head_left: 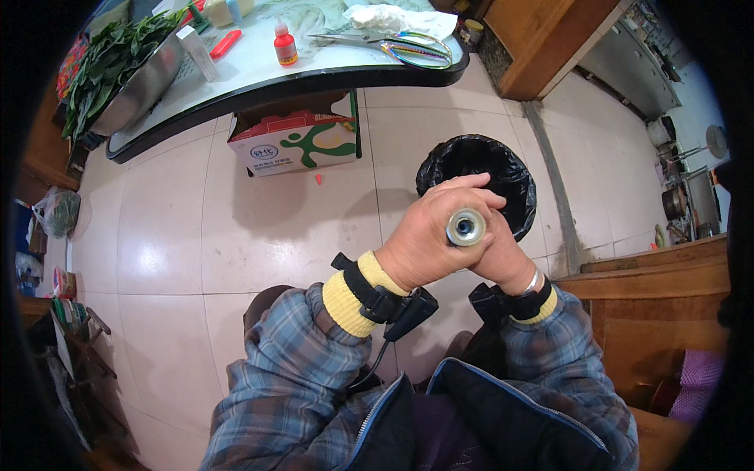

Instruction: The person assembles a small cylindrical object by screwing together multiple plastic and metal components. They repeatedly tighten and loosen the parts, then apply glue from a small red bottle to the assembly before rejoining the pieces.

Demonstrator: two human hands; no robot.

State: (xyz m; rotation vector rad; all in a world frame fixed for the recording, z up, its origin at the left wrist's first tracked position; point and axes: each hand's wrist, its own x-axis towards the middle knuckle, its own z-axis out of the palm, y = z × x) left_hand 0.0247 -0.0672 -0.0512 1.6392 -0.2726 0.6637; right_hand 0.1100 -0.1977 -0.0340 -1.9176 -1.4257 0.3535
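Note:
My left hand [420, 239] wraps round a cylindrical object [476, 237], seen end-on. It has a pale ring-shaped rim and a dark hole in the middle; its kind cannot be made out, and its length is hidden below the hands. Against the same object my right hand [509, 257] is closed from the other side, its fingers mostly hidden. Just beyond both hands stands a bin [440, 161] lined with a black plastic bag, partly covered by the fingers.
A table [259, 86] at the far side bears scissors [408, 49], a small red bottle [285, 45], a crumpled white cloth or paper [400, 20] and a metal bowl [145, 86] of leafy greens. Under it sits a cardboard box [302, 145]. Wooden furniture [652, 294] stands at the right.

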